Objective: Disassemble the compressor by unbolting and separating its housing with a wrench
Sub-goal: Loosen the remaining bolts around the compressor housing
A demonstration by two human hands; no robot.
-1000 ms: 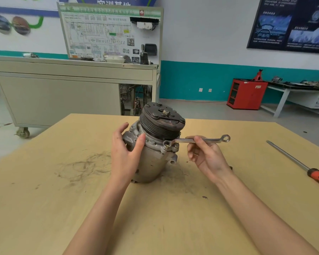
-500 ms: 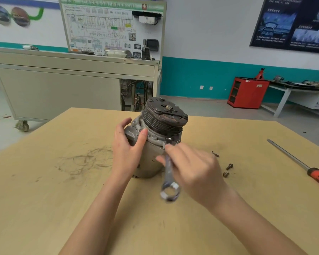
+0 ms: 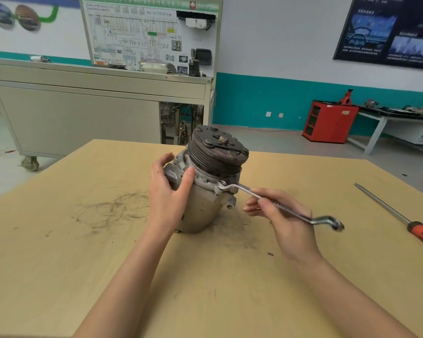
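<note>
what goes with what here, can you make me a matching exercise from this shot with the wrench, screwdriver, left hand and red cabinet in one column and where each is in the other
Things:
1. ring wrench
2. screwdriver
3. left hand
4. red cabinet

Places:
A. against the teal wall at the back
B. lying untouched on the table, right side
C. one end on the compressor flange, shaft in the right hand
D. gripping the compressor housing

Pairs: 1-C, 2-B, 3-D, 4-A
</note>
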